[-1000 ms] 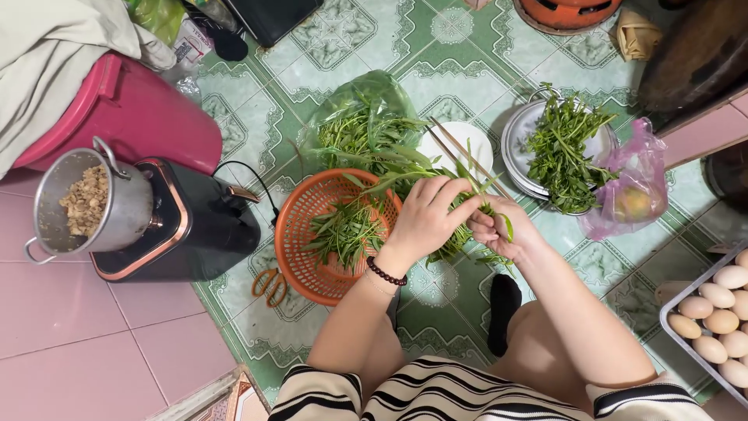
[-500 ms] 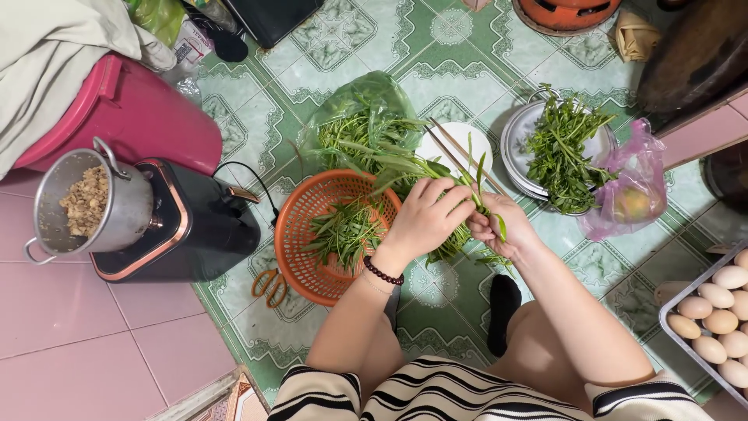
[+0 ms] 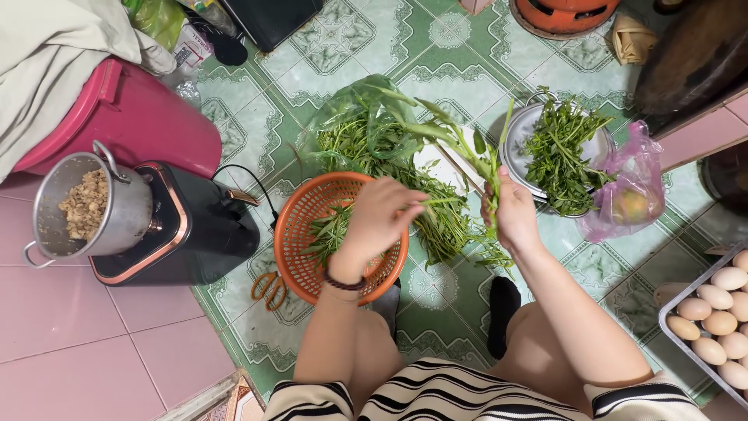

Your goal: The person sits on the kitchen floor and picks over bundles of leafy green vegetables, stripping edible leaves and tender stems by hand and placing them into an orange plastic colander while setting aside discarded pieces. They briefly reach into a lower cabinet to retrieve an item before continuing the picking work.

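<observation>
The right hand (image 3: 514,214), at centre frame, is closed around a leafy green stalk (image 3: 460,144) that now stands up and leans toward the upper left, where a moment ago both hands were bunched together low over the greens. The hands have parted: the left hand (image 3: 378,218) has drawn away to the left and hovers over the orange basket (image 3: 300,234), fingers loosely curled and half open. A few thin green strands lie at its fingertips, though whether it pinches them cannot be told. By the look of it, one stem has been lifted clear of the heap for picking, and the plucked pieces go to the basket.

Beyond the hands, the loose pile of greens (image 3: 366,136) lies on a plastic bag in the upper middle. A metal bowl of picked greens (image 3: 557,152) sits to the upper right, beside a pink plastic bag (image 3: 635,187). A tray of eggs (image 3: 713,312) lies at the right edge. At the left stand a black appliance (image 3: 199,230) and a steel pot (image 3: 93,210) of crumbly food.
</observation>
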